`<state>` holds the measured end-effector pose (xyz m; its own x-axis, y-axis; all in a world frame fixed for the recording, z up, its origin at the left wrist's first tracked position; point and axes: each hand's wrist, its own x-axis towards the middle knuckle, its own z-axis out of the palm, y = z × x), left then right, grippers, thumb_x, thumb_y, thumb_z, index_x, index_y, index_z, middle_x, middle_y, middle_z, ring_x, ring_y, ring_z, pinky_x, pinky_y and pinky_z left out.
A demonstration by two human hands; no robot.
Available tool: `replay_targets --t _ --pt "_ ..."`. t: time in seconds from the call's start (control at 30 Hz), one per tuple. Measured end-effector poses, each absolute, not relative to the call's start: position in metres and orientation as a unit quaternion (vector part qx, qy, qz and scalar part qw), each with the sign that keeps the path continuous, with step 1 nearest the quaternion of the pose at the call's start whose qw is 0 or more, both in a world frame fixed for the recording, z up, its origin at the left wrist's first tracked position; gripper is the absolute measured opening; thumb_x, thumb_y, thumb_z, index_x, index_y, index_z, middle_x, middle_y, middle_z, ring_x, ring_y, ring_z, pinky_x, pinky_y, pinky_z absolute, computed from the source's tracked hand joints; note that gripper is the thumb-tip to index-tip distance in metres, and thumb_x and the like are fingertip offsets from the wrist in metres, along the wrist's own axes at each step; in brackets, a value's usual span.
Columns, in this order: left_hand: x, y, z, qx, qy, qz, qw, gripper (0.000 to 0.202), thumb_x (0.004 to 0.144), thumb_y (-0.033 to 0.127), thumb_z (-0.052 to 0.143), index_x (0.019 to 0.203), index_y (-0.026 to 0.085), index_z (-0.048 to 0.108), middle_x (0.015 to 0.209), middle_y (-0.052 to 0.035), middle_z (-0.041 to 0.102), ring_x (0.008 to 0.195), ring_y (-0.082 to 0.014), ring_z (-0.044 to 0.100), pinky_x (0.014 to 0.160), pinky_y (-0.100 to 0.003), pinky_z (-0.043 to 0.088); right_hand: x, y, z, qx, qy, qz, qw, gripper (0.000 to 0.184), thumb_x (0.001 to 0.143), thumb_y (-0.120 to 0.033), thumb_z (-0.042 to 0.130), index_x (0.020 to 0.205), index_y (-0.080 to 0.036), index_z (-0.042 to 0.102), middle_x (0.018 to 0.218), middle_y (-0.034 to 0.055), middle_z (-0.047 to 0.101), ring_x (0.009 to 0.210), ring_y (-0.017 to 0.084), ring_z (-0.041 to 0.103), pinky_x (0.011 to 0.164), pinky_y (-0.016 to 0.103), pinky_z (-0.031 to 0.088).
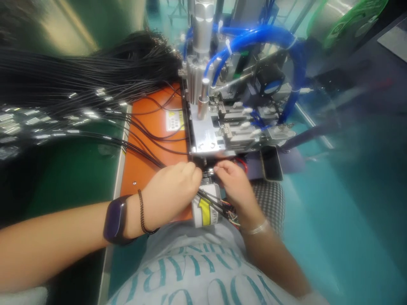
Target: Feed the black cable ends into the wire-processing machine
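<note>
My left hand (174, 186) is closed around a few thin black cables (146, 153), just in front of the metal machine (206, 135). The cables run in from the left over the orange panel (149, 127) and come out below my fist. Their ends (233, 218) show loose coloured wires by my right wrist. My right hand (233, 180) has its thumb and forefinger pinched at a small metal fixture (209, 171) at the machine's front edge. What lies between those fingertips is too small to make out.
A big bundle of black cables (95, 72) with shiny ends lies at the left. Blue air hoses (270, 34) arch over the machine. A white label with a yellow arrow (205, 207) faces me. A dark phone-like object (271, 163) and a checked seat (270, 199) are at the right.
</note>
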<state>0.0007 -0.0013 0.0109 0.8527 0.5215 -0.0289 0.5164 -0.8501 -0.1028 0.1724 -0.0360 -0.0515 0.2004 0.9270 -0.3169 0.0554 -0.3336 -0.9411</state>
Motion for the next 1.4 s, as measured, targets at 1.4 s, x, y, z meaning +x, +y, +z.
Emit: replay_targets --t 1.4 --pt "-0.003 0.014 0.004 -0.974 -0.209 -0.056 -0.064 0.032 0.088 0.011 0.04 0.118 0.02 0.05 0.093 -0.0027 0.061 0.082 -0.0179 0.057 0.064 -0.03 0.048 0.169 -0.055 -0.043 -0.564 -0.588 0.212 0.54 0.006 0.077 -0.019 0.069 0.081 -0.024 0.068 0.079 0.0009 0.066 0.075 0.016 0.061 0.069 0.029 0.05"
